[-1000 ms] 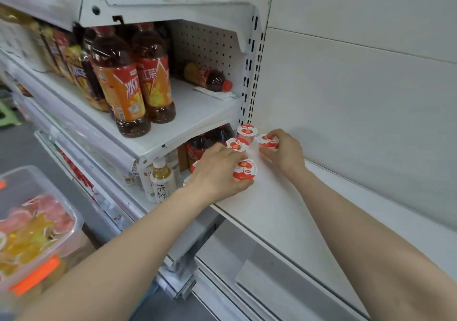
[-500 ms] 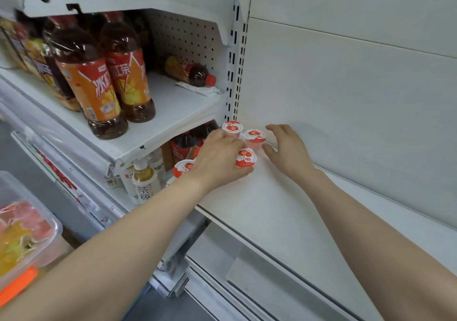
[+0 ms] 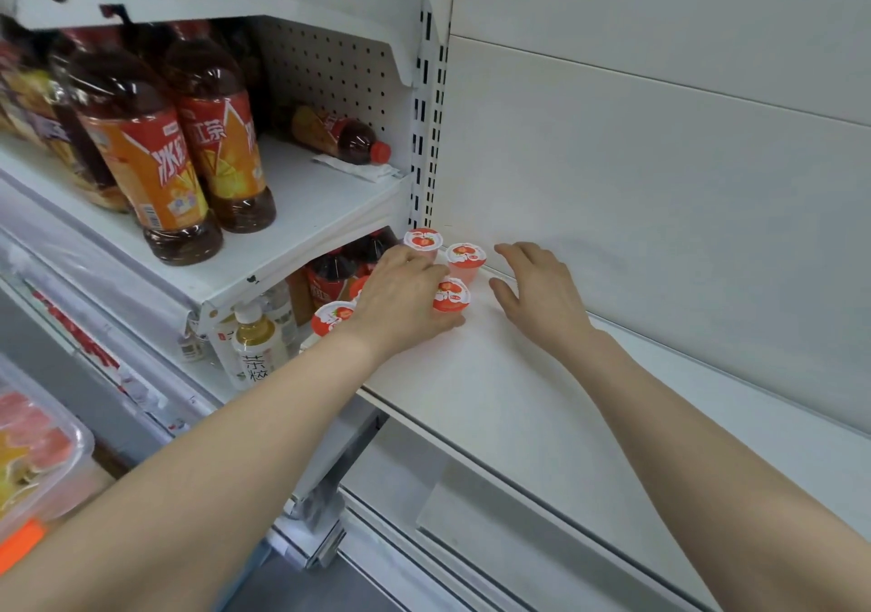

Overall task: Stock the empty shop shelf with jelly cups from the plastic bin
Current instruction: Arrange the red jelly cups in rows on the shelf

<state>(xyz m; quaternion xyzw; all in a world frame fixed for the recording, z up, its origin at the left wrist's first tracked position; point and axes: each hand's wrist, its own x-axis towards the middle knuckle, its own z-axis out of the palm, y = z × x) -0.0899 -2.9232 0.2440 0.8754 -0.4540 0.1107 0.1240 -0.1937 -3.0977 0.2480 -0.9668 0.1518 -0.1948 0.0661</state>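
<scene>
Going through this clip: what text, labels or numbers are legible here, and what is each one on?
"冰红": orange label of the front tea bottle.
"红茶", first character partly cut off: red label of the second tea bottle.
"茶": white label of the small pale bottle; the character below it is blurred.
Lids of the jelly cups and label of the lying bottle: too small or blurred to read.

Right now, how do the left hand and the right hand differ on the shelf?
The left hand curls round a jelly cup; the right hand holds nothing, fingers relaxed. The left hand touches that cup; the right hand is apart from it, to its right. Both are over the white shelf, palms down.
</scene>
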